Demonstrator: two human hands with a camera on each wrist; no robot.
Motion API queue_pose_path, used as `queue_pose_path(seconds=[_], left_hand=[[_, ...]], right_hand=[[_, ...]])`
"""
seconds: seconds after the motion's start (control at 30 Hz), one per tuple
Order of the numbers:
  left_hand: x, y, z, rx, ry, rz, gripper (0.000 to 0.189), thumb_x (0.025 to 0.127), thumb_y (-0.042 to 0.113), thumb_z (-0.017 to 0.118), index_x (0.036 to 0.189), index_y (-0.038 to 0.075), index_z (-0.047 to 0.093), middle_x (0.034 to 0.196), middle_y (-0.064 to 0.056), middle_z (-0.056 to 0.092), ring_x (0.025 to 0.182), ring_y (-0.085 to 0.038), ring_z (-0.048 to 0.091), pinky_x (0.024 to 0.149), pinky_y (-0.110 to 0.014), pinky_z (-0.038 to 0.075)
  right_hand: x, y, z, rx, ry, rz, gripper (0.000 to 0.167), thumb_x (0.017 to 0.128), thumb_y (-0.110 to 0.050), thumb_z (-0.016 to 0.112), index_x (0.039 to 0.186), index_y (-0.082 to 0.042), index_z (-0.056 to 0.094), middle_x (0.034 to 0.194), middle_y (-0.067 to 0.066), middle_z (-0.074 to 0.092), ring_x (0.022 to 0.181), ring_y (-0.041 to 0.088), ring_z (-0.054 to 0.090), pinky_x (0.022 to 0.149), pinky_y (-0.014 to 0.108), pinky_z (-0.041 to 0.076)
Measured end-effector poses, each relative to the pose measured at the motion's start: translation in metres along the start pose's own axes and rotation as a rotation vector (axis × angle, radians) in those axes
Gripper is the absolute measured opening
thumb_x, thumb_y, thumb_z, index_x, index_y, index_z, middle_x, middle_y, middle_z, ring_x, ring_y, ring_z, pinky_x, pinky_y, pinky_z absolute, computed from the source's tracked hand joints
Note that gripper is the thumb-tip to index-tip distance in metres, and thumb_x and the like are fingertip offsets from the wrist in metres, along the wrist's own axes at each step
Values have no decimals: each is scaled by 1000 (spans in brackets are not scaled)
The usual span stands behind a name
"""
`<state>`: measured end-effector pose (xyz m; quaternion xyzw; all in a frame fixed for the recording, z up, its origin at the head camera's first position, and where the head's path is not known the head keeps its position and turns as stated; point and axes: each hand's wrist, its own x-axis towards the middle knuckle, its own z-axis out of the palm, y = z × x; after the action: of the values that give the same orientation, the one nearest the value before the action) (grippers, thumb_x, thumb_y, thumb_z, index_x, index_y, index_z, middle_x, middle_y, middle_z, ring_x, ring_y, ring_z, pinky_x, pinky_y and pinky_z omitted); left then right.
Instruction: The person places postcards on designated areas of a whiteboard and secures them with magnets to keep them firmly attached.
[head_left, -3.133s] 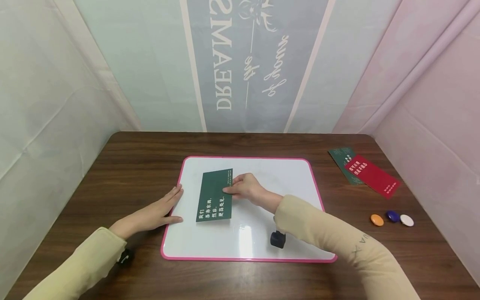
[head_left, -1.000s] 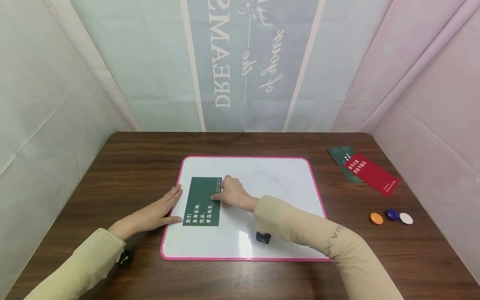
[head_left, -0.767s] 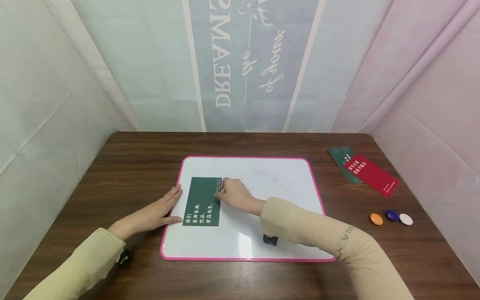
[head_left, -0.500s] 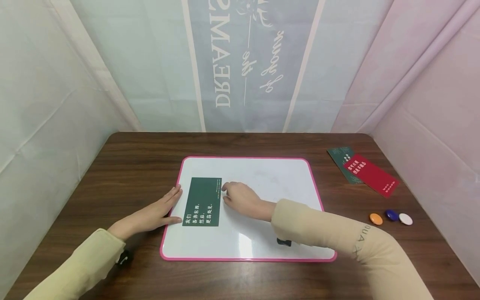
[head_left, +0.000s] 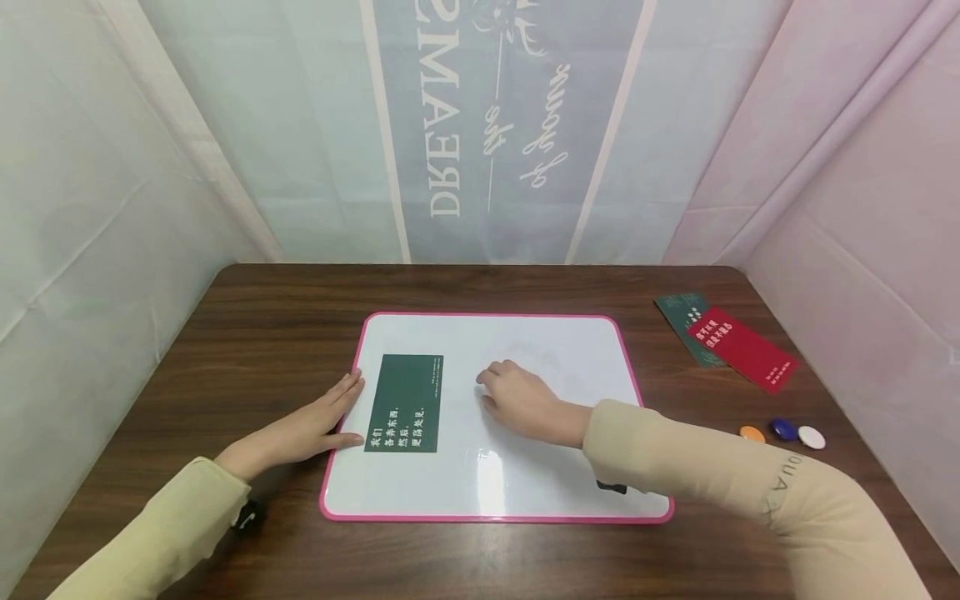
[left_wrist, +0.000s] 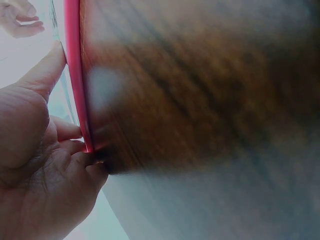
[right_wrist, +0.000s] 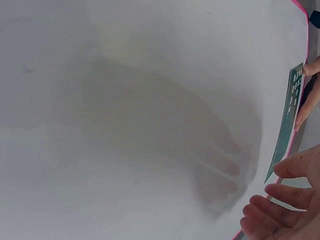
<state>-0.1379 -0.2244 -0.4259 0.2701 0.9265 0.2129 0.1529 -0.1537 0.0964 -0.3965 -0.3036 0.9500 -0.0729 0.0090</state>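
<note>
A green card [head_left: 405,404] with white characters lies flat on the left part of a pink-edged whiteboard [head_left: 570,358]. My left hand [head_left: 307,429] rests on the board's left edge, its fingers and thumb extended and close to the card's left side. To the right of the card, over the middle of the board, is my right hand [head_left: 525,404]. Its fingers are loosely bent and hold nothing. The right wrist view shows those relaxed fingers [right_wrist: 285,200] apart from the card's near end, with the hand mirrored in the glossy board surface.
At the table's back right, a red card [head_left: 742,350] partly covers another green card [head_left: 678,325]. In front of them sit round buttons: orange [head_left: 752,433], blue [head_left: 783,429] and white [head_left: 812,437]. The right sleeve partly hides the orange one. Fabric walls surround the dark wooden table [head_left: 300,317].
The right hand brought the green card left and down flat onto the board, let go of it and drew back to the right. The left hand stayed at the board's edge.
</note>
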Motion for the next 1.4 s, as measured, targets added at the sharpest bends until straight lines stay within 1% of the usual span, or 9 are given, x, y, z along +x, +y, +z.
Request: queue_pose_path(seconds=[0.27,0.53,0.63,0.8,0.97,1.13,1.4], left_hand=[[1,-1,-2,-11,-16,-17,91,81,44,63,143,-4,16,150,-21,7,136,-38,12,104,-52,24],[3,-1,-5,-10,-21,-19,91,81,42,64,143,-4,16,150,-21,8,136,-38,13,104,-51,24],[4,0,-6,-8,-24,-19,90,82,42,63,143,-4,16,150,-21,8,136,-38,13,104,-51,24],[4,1,-8,-4,-10,-8,90,81,44,63,142,-5,18,149,-22,10,135,-38,14,103,-51,26],[5,1,-11,-13,-24,-15,91,81,44,63,143,-4,17,150,-22,9,136,-38,13,103,-51,25],[6,0,-12,-19,-37,-19,90,82,43,63,143,-4,16,150,-20,8,136,-37,12,104,-51,24],[7,0,-13,-11,-28,-12,91,81,43,64,143,-4,17,150,-21,10,136,-38,14,103,-50,25]], right_hand=[[-11,16,-5,16,30,23,25,82,-9,64,106,-1,63,105,10,61,95,22,57,80,30,49],[-21,34,-17,27,79,44,25,81,-7,65,104,3,62,103,13,62,93,26,58,80,34,50],[-23,43,-21,31,92,70,26,81,-7,65,104,4,62,102,14,62,94,27,59,81,36,50],[-27,55,-26,46,103,117,26,81,-8,66,104,5,62,102,16,62,96,29,59,83,38,50],[-30,65,-33,82,113,161,27,81,-8,66,104,5,63,103,17,62,97,30,58,83,39,50],[-34,75,-41,95,123,199,27,82,-9,66,104,6,62,104,19,62,99,32,57,85,41,48],[-44,93,-48,135,83,292,29,83,-11,65,105,6,61,107,21,60,99,33,58,81,43,50]])
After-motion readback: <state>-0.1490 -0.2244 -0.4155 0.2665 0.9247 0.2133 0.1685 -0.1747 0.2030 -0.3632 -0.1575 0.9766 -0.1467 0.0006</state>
